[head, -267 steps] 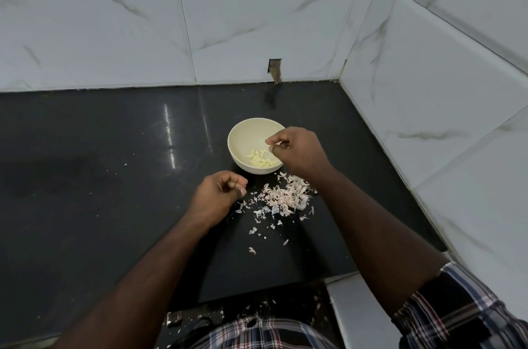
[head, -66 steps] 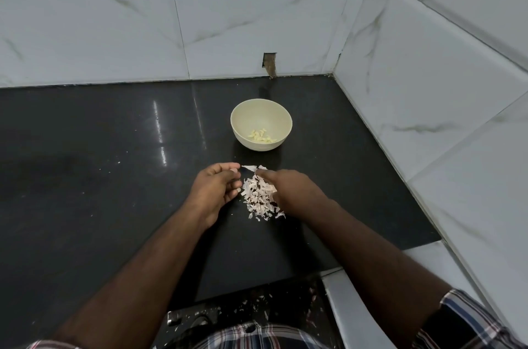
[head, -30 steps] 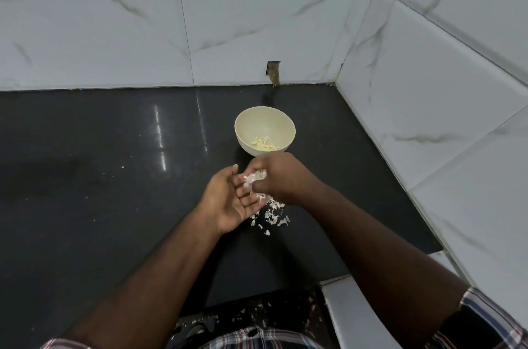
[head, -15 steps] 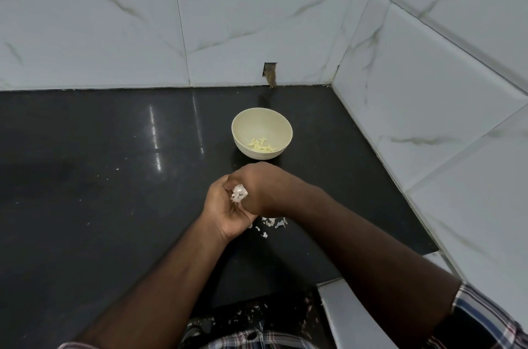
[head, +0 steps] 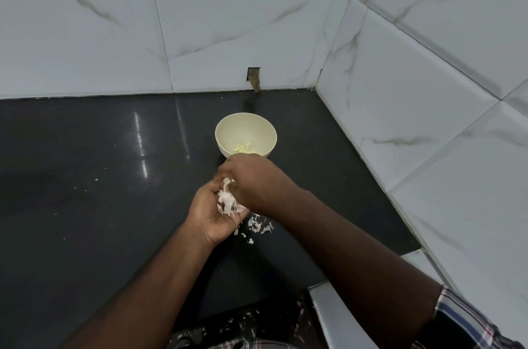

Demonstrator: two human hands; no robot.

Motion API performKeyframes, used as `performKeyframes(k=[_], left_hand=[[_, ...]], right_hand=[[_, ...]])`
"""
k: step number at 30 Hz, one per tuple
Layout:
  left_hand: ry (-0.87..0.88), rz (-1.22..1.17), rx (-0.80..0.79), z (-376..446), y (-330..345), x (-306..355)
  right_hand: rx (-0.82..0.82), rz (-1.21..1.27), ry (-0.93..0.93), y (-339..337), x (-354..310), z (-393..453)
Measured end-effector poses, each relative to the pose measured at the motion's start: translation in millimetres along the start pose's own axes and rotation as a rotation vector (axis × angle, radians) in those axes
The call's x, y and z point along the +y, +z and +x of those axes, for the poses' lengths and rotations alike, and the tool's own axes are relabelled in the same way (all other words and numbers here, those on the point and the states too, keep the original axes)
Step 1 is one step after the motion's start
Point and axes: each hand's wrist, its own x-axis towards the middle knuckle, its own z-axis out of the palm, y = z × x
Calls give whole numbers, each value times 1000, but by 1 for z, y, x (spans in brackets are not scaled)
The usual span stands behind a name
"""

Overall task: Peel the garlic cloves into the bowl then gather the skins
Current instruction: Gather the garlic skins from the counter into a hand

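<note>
Our cupped left hand [head: 213, 212] holds garlic skins [head: 227, 201]; our right hand [head: 253, 181] pinches them, near the bowl [head: 225, 131].

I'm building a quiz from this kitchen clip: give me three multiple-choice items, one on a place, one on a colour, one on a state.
1. Where are the peeled cloves?
A. in the bowl
B. on the counter
C. in the right hand

2. What colour is the counter?
A. white
B. black
C. brown

3. What is the left hand doing?
A. lying flat on the counter
B. lifting the bowl
C. cupping a heap of garlic skins

Answers: 1 A, pale cloves lie at the bowl's bottom. 2 B, the glossy surface is black against white tiles. 3 C, skins sit in the upturned palm, with the right hand against them; a few loose skins lie on the counter.
</note>
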Motion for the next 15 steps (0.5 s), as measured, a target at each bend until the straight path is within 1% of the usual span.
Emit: performKeyframes(k=[4, 8, 11, 13, 15], left_hand=[[-8, 15, -17, 0, 4, -1], [-23, 18, -8, 4, 1, -2], [-31, 17, -28, 6, -1, -3], [-37, 5, -50, 5, 0, -3], [-36, -13, -58, 4, 1, -2]], right_hand=[[28, 6, -10, -1, 5, -3], [166, 58, -19, 0, 8, -7], [197, 68, -16, 7, 10, -8], [221, 75, -47, 8, 11, -10], [322, 144, -96, 5, 12, -13]])
